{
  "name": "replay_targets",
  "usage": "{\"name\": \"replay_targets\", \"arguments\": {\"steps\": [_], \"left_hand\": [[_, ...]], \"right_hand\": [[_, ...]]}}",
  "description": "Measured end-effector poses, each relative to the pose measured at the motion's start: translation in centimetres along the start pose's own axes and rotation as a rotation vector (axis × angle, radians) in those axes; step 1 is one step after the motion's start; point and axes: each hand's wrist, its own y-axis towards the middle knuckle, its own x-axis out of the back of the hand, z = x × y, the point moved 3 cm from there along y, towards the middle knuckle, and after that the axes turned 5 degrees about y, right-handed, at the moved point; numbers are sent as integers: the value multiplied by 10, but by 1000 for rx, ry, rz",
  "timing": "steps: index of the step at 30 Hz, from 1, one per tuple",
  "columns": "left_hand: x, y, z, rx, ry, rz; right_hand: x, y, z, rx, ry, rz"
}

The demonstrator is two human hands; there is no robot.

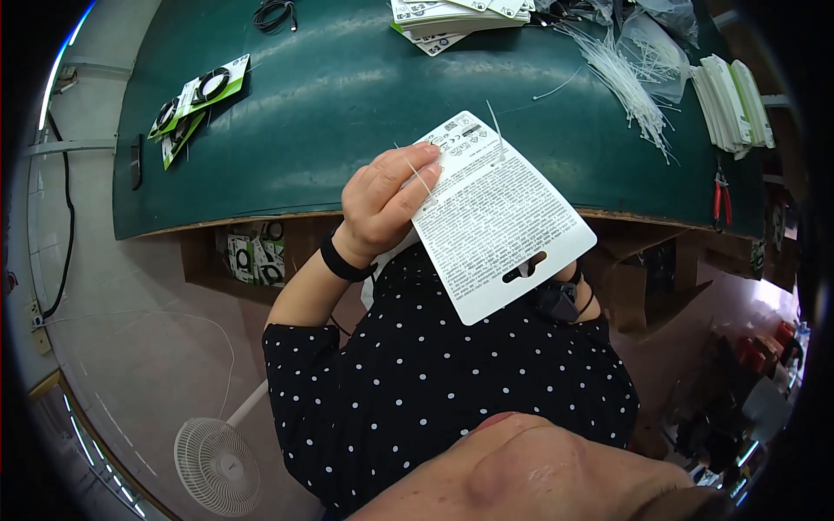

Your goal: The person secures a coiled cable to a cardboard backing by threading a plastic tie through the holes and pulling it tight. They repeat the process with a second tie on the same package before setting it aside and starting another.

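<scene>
A white packaging card (pixel 501 230) printed with small text is held up in front of me, tilted, its hanging slot toward my body. My left hand (pixel 388 193) is closed at the card's upper left edge, fingers bent over it. One thin white cable tie (pixel 418 175) crosses in front of those fingers. Another cable tie (pixel 497 130) sticks up from the card near its far edge. My right hand is hidden behind the card; only the wrist with a black watch-like device (pixel 559 300) shows.
On the green table (pixel 347 130) lie carded black cables (pixel 201 94) at left, a coiled cable (pixel 274 16), stacked cards (pixel 456 22), loose cable ties (pixel 630 87), more cards (pixel 731 106) and red-handled cutters (pixel 722 198). Below are cardboard boxes (pixel 207 254). A fan (pixel 217 466) stands at lower left.
</scene>
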Motion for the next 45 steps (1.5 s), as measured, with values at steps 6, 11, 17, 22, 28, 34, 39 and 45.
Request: {"name": "replay_targets", "arguments": {"steps": [6, 11, 17, 22, 28, 34, 39, 45], "left_hand": [[1, 0, 2, -17, -3, 21], [0, -4, -2, 19, -2, 9], [-2, -3, -1, -5, -30, 48], [3, 5, 1, -12, -326, 138], [-3, 6, -4, -47, -543, 202], [-1, 7, -10, -122, -435, 192], [-4, 5, -11, -108, -447, 201], [-4, 5, -9, -103, -452, 209]], "right_hand": [[8, -3, -9, -169, 27, -36], [16, -7, -16, -311, 52, -57], [10, 0, -3, -300, -173, -24], [40, 33, 42, -117, -655, 184], [3, 59, 56, 105, -672, 537], [0, 64, 47, 15, -648, 642], [4, 64, 37, -25, -607, 677], [3, 63, 37, -24, -637, 655]]}}
